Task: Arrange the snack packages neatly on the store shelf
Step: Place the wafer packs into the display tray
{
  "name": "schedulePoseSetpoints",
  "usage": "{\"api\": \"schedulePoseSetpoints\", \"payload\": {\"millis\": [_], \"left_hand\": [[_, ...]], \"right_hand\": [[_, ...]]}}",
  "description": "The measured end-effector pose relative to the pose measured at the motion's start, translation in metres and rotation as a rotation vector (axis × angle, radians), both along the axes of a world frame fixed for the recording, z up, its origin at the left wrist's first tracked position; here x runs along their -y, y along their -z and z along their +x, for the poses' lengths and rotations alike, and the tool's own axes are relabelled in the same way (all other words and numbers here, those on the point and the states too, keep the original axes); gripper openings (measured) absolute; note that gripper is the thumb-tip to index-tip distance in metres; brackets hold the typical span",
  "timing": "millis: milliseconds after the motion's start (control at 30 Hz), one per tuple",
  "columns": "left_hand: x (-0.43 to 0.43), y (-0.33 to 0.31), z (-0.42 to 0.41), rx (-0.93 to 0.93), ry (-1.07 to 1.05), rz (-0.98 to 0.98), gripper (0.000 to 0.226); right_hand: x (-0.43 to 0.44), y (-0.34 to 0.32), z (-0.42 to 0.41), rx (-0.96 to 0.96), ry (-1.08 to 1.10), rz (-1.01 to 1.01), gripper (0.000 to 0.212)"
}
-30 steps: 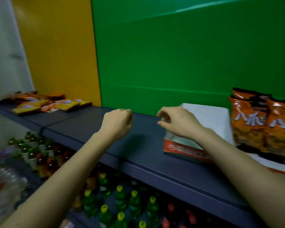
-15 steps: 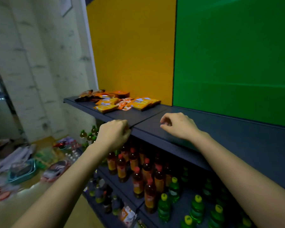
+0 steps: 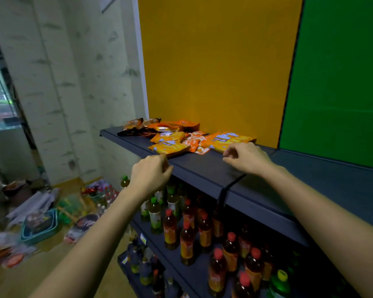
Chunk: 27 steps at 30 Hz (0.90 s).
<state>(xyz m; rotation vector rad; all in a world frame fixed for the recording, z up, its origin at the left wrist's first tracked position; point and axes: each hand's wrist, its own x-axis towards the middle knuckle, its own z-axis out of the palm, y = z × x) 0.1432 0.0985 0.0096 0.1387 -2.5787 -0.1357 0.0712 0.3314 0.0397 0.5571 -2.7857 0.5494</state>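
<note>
Orange snack packages (image 3: pixel 170 145) scattered on dark shelf (image 3: pixel 202 168); both hands loosely curled, empty, left (image 3: pixel 150 175), right (image 3: pixel 246 158).

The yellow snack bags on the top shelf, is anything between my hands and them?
Nothing visible. The left hand and right hand, both empty, hover at the shelf edge just short of the yellow snack bags.
</note>
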Motion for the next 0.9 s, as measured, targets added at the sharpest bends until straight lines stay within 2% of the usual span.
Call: {"api": "schedulePoseSetpoints", "payload": {"millis": [333, 533, 700, 900], "left_hand": [[0.087, -0.011, -0.123, -0.018, 0.043, 0.096, 0.029], [0.132, -0.003, -0.182, 0.053, 0.041, 0.216, 0.033], [0.156, 0.003, -0.238, 0.161, 0.103, 0.328, 0.049], [0.171, 0.000, -0.296, 0.364, 0.179, 0.429, 0.080]], "right_hand": [[0.099, 0.007, -0.089, 0.034, -0.023, 0.115, 0.033], [0.131, 0.011, -0.104, 0.096, 0.057, 0.121, 0.056], [0.155, 0.014, -0.110, 0.205, 0.139, 0.144, 0.064], [0.187, 0.018, -0.113, 0.272, 0.385, 0.053, 0.074]]}}
